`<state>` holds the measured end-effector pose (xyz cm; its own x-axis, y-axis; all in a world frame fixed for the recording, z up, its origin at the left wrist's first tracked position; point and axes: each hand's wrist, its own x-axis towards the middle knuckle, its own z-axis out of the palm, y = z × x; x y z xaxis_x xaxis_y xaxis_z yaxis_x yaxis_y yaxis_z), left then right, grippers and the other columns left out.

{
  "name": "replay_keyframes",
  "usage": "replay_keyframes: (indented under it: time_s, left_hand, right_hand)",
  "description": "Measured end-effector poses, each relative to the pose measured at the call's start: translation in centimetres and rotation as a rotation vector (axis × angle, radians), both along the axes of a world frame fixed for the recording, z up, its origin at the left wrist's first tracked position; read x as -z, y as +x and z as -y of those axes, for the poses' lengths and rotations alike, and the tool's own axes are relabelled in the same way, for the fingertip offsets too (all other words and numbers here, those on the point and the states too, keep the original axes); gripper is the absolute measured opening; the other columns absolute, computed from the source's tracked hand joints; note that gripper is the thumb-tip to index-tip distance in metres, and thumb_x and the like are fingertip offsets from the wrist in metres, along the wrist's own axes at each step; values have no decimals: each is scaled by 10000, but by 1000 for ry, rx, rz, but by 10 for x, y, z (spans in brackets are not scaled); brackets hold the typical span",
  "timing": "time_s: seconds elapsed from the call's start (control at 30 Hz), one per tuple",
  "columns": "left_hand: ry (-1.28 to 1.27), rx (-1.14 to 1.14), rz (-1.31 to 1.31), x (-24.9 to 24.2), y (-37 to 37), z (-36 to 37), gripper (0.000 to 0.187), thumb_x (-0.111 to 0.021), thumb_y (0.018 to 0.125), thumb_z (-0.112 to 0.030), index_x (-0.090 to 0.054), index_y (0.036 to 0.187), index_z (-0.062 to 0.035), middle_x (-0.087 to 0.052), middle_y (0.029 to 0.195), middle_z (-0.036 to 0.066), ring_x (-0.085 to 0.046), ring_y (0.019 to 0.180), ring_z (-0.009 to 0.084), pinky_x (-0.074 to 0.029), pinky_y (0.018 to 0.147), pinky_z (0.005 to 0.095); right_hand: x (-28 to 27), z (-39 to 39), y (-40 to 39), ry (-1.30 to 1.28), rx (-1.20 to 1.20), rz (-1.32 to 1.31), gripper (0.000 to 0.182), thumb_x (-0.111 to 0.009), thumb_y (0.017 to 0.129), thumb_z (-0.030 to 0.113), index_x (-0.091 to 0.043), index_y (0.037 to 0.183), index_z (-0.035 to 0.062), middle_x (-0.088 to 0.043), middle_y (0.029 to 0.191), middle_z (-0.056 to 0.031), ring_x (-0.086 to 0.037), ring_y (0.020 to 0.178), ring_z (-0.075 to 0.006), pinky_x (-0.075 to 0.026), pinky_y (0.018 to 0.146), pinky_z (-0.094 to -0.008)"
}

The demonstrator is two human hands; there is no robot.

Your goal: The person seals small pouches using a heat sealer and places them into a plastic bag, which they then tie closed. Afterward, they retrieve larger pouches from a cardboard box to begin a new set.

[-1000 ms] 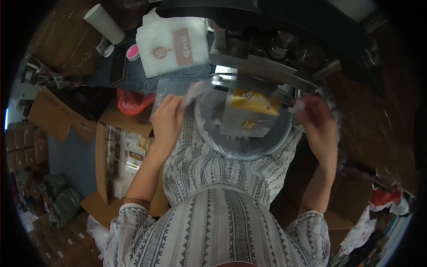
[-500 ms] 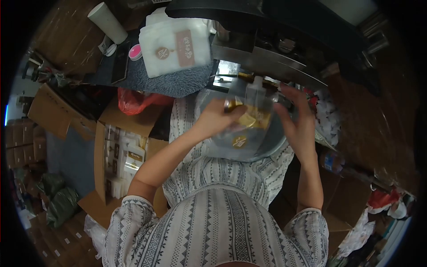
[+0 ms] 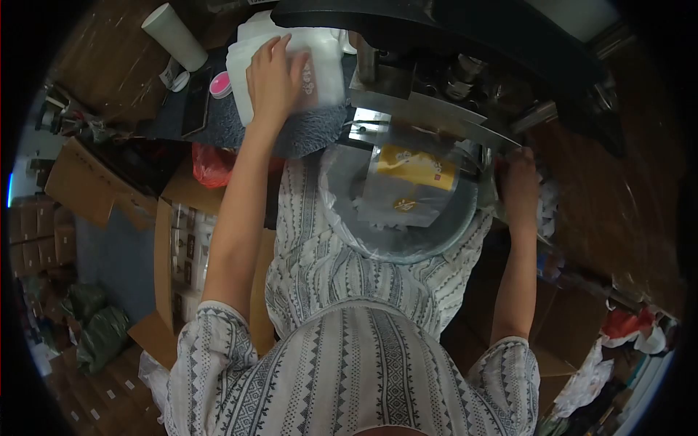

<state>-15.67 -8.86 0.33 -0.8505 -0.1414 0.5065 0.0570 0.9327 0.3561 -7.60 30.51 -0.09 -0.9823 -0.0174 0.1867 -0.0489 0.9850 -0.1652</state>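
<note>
My left hand [image 3: 272, 83] lies on a stack of white printed pouches [image 3: 325, 87], its fingers and thumb apart. At the right end of the machine's metal plate is my right hand [image 3: 519, 180]; its fingers are mostly hidden and blurred. Between my hands, a clear pouch with a gold printed panel [image 3: 413, 168] is at the machine's front edge, above a basin [image 3: 454, 236] lined with clear plastic. Neither hand touches that pouch. The basin rests on my lap, with whitish pieces inside.
A dark machine [image 3: 436, 36] with a metal front plate [image 3: 436, 110] overhangs the basin. The pouch stack lies on a grey fluffy cloth [image 3: 309, 134]. A white cup [image 3: 174, 36] and a pink round container [image 3: 220, 85] stand left. An open carton [image 3: 164, 261] of packed pouches is at my left.
Both hands have let go of the gold-panelled pouch, which now sits at the machine's edge. My left hand moved up and left to the stack; my right moved right.
</note>
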Motion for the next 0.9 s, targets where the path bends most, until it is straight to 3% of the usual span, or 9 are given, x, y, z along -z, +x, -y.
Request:
replay_keyframes:
  time_s: [0.07,0.2,0.4,0.47,0.6,0.67,0.77,0.83,0.9]
  left_hand:
    - [-522,-4,-31,33,-16,8,508,-504,906,-437,-507,1304,-122,-410,1419,133,-328,1332,345,-246,1067,514]
    - [-314,128,-50,60,2,9,571,-473,911,-469,-420,1377,-143,-320,1476,128,-209,1381,392,-100,1092,579]
    - [-275,189,-34,53,75,3,576,-523,900,-402,-409,1385,-113,-339,1462,147,-236,1373,384,-131,1093,563]
    - [-237,178,87,62,114,-15,475,-553,895,-247,-458,1332,-87,-373,1433,150,-294,1350,348,-201,1078,548]
    - [-131,201,100,35,146,-12,348,-582,850,-100,-561,1196,-67,-527,1269,163,-498,1178,335,-398,959,458]
    - [138,88,185,20,159,-17,254,-611,785,-1,-628,1033,-53,-636,1018,146,-622,916,318,-493,770,369]
    - [143,149,88,-11,172,-45,200,-623,764,1,-646,955,-53,-653,866,133,-640,776,313,-500,664,351]
    - [121,225,43,-17,177,-53,201,-622,770,-2,-645,961,-58,-654,892,135,-642,805,308,-501,687,352]
    - [88,358,-7,-17,179,-58,154,-621,807,-27,-649,953,-68,-658,895,134,-661,830,284,-510,701,335]
  right_hand:
    - [-5,0,1,-83,20,37,163,-577,847,99,-566,961,-17,-560,1140,-229,-599,946,-384,-480,754,-452]
    - [-6,-6,5,-278,-57,0,108,-553,837,36,-576,931,-10,-633,989,-199,-624,874,-382,-491,735,-433]
    - [-27,0,23,-416,12,19,135,-572,841,35,-592,973,17,-655,826,-163,-648,759,-312,-491,685,-379]
    - [-45,6,35,-470,120,89,147,-590,838,44,-603,984,35,-654,819,-164,-642,751,-306,-487,681,-380]
    - [-59,26,48,-748,-196,94,210,-645,807,32,-614,1014,41,-625,781,-88,-581,667,-189,-484,662,-324]
    - [-66,50,51,-798,-322,94,223,-661,795,26,-616,1013,41,-611,775,-65,-557,671,-159,-482,667,-311]
    - [-70,84,49,-829,-484,223,233,-669,792,28,-618,1019,34,-632,837,-78,-593,759,-173,-488,717,-321]
    - [-67,98,45,-706,-677,52,263,-684,792,31,-638,1051,33,-655,1074,-71,-630,824,-198,-515,775,-321]
    - [-75,100,43,-644,-723,66,261,-674,801,30,-643,1060,42,-654,1084,-68,-640,869,-206,-520,786,-305]
